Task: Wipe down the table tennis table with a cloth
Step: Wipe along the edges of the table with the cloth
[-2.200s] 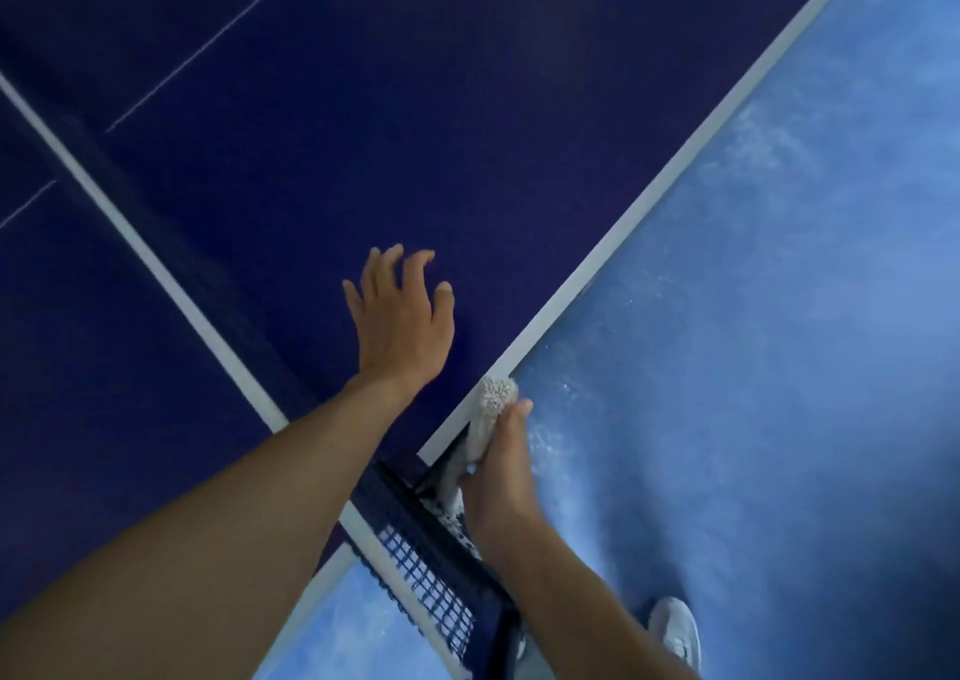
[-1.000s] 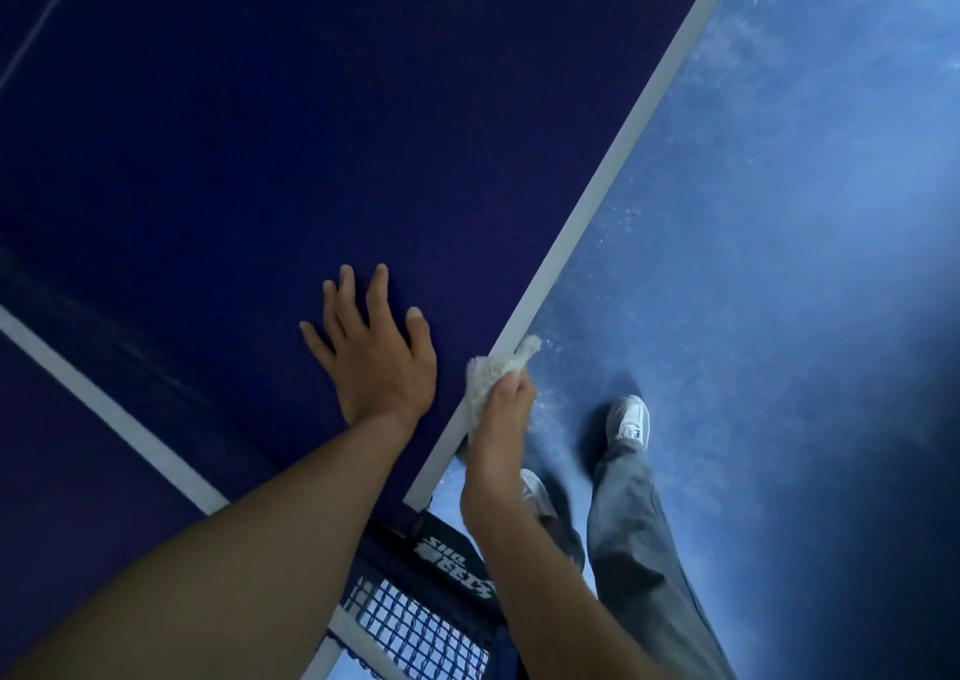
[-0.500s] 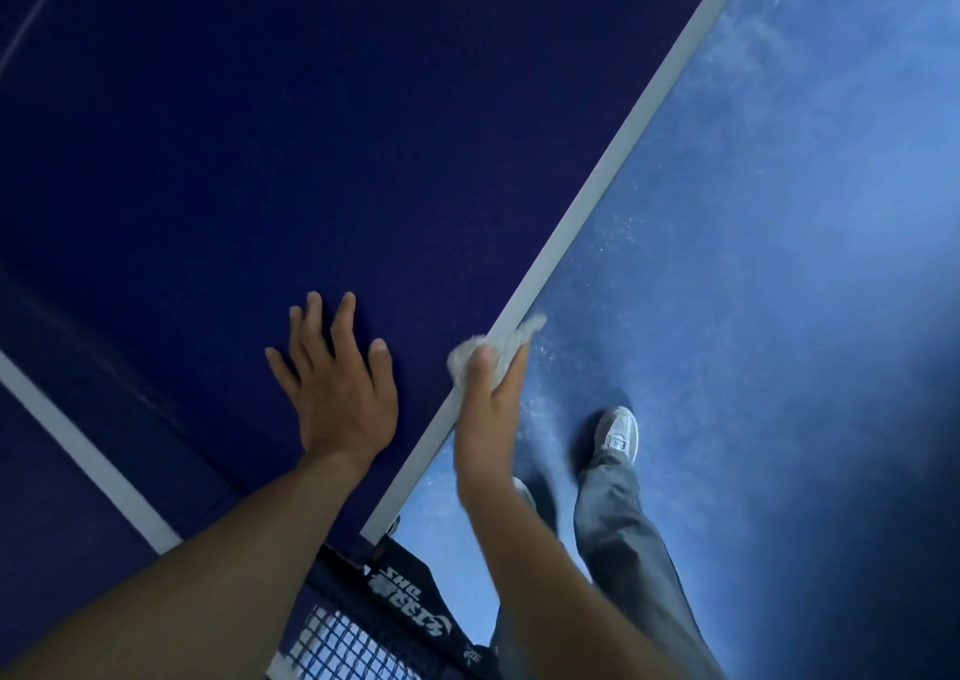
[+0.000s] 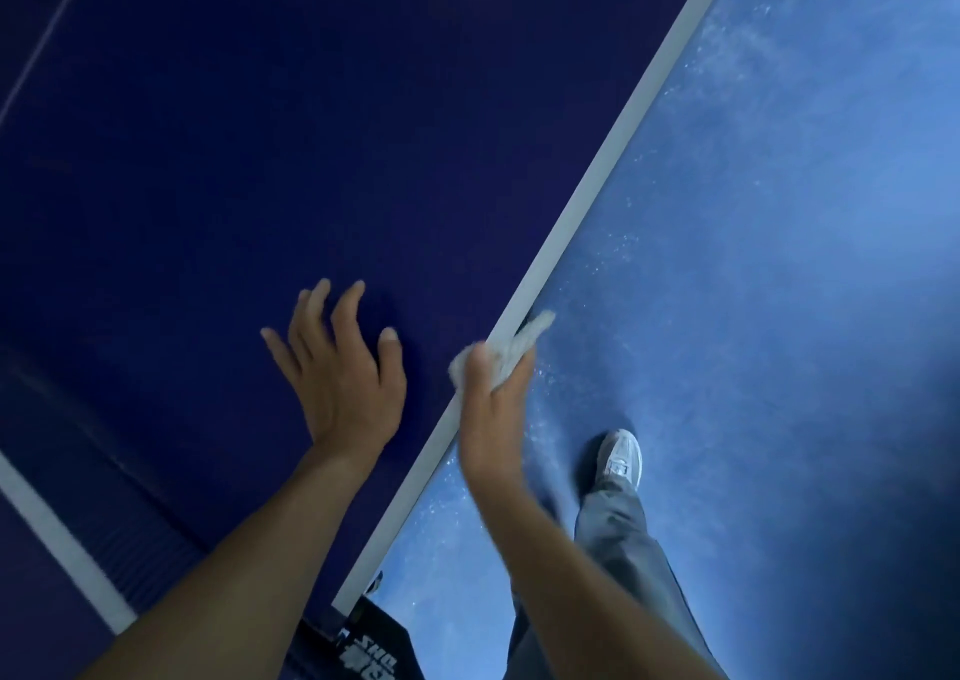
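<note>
Your right hand (image 4: 491, 419) has its grip clenched round the small pale cloth (image 4: 506, 349). The cloth sits bunched on the white edge line (image 4: 597, 175) at the right side of the tabletop (image 4: 234, 159), with one corner poking out over the floor (image 4: 779, 263). Your left hand (image 4: 340, 372) lies on the dark blue surface just left of it, fingers spread, its grip released and holding nothing. The step looks to be a wipe along this side border, away from the net clamp (image 4: 369, 643) at the near end. To do it well, flatten more of the cloth under your fingers so it covers the full width of the line, not a wad touching at one spot. Press evenly and run it in one long stroke toward the far end. Let the cloth wrap slightly over the rim to catch dust there. Lean only lightly on the left hand for balance, and step along with your shoe (image 4: 618, 458) so your reach never overstretches.
</note>
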